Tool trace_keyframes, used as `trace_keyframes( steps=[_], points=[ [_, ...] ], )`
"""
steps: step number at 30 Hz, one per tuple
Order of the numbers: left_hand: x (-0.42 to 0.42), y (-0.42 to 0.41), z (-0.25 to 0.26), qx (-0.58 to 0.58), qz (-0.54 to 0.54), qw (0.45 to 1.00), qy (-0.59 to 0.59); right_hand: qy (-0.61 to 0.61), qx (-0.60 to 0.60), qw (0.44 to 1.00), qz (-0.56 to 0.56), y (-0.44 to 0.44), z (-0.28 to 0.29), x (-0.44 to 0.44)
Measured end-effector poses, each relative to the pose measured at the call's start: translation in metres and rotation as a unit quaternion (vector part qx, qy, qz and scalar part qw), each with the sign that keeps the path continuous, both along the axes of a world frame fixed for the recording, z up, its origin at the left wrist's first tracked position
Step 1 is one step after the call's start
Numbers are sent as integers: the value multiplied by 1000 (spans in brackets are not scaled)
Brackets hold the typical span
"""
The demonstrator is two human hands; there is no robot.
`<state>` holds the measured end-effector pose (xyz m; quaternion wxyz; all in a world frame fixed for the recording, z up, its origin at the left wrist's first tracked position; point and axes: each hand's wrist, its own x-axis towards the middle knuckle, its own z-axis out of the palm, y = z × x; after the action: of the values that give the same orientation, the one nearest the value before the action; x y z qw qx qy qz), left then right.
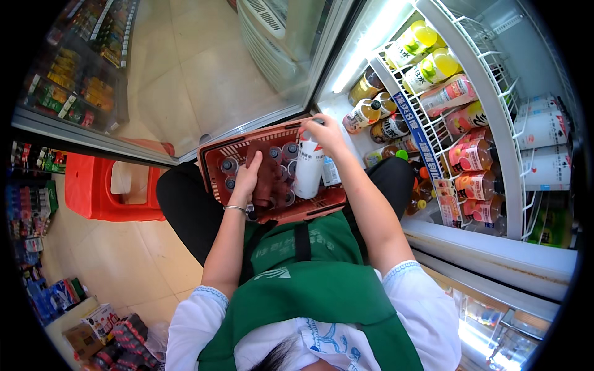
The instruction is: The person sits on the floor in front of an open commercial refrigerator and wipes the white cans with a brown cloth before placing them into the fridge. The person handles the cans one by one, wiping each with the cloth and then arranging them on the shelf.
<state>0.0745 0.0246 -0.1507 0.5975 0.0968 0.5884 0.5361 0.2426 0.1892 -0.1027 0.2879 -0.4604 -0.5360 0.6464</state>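
Observation:
A red-brown plastic shopping basket [257, 134] rests across my lap. My left hand [247, 181] grips a brown cloth [267, 183] over the basket. In my right hand [323, 134] is a white-labelled bottle [307, 170], gripped at its capped top end and tilted slightly over the basket. Several capped bottles [229, 165] stand inside, partly hidden by the cloth and my hands. Just right of the held bottle, another white-labelled item [331, 172] shows in the basket.
An opened display fridge [468, 248] stands to my right, with drink bottles [473, 155] on a wire shelf [429, 134] and more below. Its glass door [199, 79] swings out ahead. A red plastic stool [93, 185] is at left; packaged drinks [132, 341] sit lower left.

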Motion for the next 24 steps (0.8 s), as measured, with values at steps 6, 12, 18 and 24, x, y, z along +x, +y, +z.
trace_keyframes(
  steps=[6, 12, 18, 24],
  points=[
    [-10, -7, -3, 2, 43, 998, 39, -343, 170, 923, 33, 25, -90, -18],
    [-39, -27, -19, 8, 177, 980, 96, -272, 459, 846, -31, 7, -102, 3],
    [-95, -40, -82, -188, 244, 827, 471, -415, 242, 863, -156, -20, -140, 70],
    [-108, -39, -128, -280, 180, 893, 302, -389, -53, 912, -121, 15, -183, 79]
  ],
)
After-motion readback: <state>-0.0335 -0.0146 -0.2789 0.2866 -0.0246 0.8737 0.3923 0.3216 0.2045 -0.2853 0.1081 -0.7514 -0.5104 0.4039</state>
